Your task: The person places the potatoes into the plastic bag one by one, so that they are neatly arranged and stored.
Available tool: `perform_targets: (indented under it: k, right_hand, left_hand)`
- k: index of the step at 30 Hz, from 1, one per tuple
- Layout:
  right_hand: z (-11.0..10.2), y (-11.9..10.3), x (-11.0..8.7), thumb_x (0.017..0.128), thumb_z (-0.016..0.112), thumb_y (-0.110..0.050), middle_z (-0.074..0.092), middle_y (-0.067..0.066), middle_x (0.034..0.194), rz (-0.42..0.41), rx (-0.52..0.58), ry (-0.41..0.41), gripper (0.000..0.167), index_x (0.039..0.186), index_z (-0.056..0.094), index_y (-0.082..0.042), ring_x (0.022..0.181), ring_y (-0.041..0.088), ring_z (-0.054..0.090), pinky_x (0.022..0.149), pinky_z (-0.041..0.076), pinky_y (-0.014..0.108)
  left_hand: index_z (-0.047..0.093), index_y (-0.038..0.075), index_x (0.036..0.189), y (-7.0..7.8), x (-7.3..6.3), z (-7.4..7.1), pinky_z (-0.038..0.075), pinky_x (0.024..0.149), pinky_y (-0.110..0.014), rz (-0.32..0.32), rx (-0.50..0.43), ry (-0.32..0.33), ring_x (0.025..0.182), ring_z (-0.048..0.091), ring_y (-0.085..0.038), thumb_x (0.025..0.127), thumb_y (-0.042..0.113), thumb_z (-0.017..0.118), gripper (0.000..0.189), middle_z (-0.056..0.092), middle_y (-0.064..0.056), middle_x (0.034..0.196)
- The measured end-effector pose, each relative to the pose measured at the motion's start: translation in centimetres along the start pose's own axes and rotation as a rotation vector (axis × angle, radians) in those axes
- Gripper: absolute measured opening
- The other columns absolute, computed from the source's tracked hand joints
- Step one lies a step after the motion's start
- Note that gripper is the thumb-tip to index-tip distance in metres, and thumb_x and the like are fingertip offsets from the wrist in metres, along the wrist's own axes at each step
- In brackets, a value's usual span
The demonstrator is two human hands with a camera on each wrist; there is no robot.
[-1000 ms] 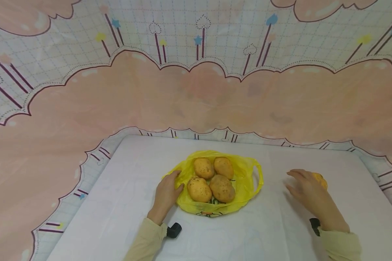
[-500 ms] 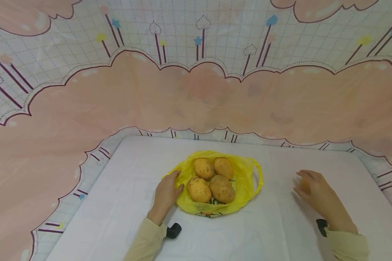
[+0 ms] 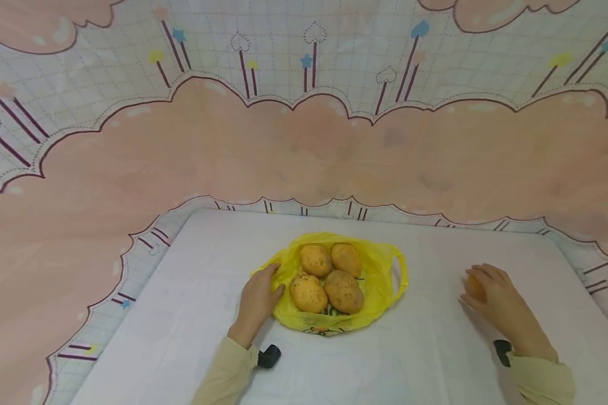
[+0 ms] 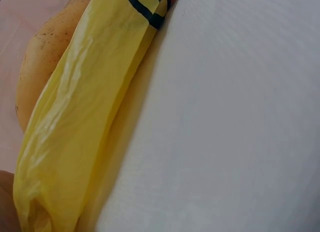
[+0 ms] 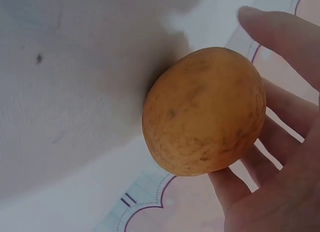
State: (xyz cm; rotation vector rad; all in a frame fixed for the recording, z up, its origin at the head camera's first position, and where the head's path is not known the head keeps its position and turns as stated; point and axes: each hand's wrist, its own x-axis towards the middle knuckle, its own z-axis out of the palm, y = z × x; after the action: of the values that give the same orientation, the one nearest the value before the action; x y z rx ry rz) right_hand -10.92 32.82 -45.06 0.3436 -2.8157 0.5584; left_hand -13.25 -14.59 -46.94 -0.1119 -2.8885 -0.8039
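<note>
An open yellow plastic bag (image 3: 382,275) with a looped handle lies on the white table, with several brown potatoes (image 3: 308,292) inside it. My left hand (image 3: 255,298) holds the bag's left rim; the left wrist view shows the bag's side wall (image 4: 85,101) and a bit of a finger at lower left. Far to the right, my right hand (image 3: 501,304) is around a single potato (image 5: 205,111). Its fingers extend behind that potato in the right wrist view, while the thumb stands apart from it with a visible gap.
The white-covered table (image 3: 410,360) stretches between the bag and my right hand. A patterned curtain (image 3: 309,146) hangs behind and along the table's sides. Black wrist straps (image 3: 269,356) show at both cuffs.
My right hand has moved right to the lone potato, which now shows between thumb and fingers instead of beyond the hand. The left hand and bag have stayed put.
</note>
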Motion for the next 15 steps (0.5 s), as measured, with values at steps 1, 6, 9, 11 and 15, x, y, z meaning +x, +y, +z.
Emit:
perform_targets:
  k: [1, 6, 9, 11, 15]
  right_hand:
    - [-0.02, 0.09, 0.01, 0.074, 0.082, -0.003, 0.051, 0.032, 0.124, -0.007, -0.002, 0.001, 0.053, 0.118, 0.059, 0.013, 0.118, 0.049, 0.041, 0.091, 0.043, 0.069]
    - [-0.21, 0.40, -0.05, 0.069, 0.083, 0.004, 0.050, 0.033, 0.125, -0.014, 0.012, -0.009, 0.055, 0.117, 0.058, 0.015, 0.118, 0.051, 0.040, 0.093, 0.041, 0.070]
    - [-0.30, 0.45, 0.01, 0.069, 0.082, 0.006, 0.048, 0.034, 0.126, 0.003, 0.026, -0.018, 0.056, 0.118, 0.057, 0.016, 0.119, 0.052, 0.039, 0.095, 0.039, 0.070]
    - [-0.37, 0.47, 0.07, 0.069, 0.082, 0.006, 0.048, 0.035, 0.125, 0.012, 0.028, -0.017, 0.055, 0.117, 0.056, 0.017, 0.118, 0.053, 0.040, 0.094, 0.039, 0.070]
    - [-0.44, 0.37, 0.24, 0.072, 0.080, 0.006, 0.051, 0.037, 0.122, 0.033, 0.031, 0.012, 0.049, 0.114, 0.059, 0.017, 0.111, 0.054, 0.045, 0.089, 0.045, 0.070]
  left_hand:
    - [0.058, 0.001, 0.133, 0.00, 0.03, 0.00, 0.050, 0.096, -0.050, -0.001, 0.001, -0.001, 0.114, 0.061, -0.036, 0.088, 0.015, 0.074, 0.049, 0.065, -0.017, 0.126]
    - [0.059, 0.001, 0.132, -0.03, 0.18, 0.05, 0.051, 0.096, -0.050, 0.004, 0.008, 0.002, 0.113, 0.062, -0.036, 0.088, 0.015, 0.074, 0.049, 0.066, -0.017, 0.125]
    - [0.059, 0.001, 0.132, -0.08, 0.17, 0.03, 0.051, 0.096, -0.050, 0.003, 0.006, 0.005, 0.113, 0.062, -0.036, 0.088, 0.015, 0.074, 0.049, 0.066, -0.017, 0.125]
    - [0.059, 0.001, 0.132, -0.07, 0.19, 0.03, 0.051, 0.096, -0.050, -0.001, 0.004, 0.003, 0.113, 0.062, -0.036, 0.088, 0.015, 0.074, 0.049, 0.066, -0.017, 0.125]
    - [0.059, 0.001, 0.132, 0.00, 0.13, -0.03, 0.051, 0.095, -0.050, -0.006, 0.007, -0.004, 0.113, 0.062, -0.036, 0.088, 0.015, 0.075, 0.049, 0.066, -0.017, 0.125]
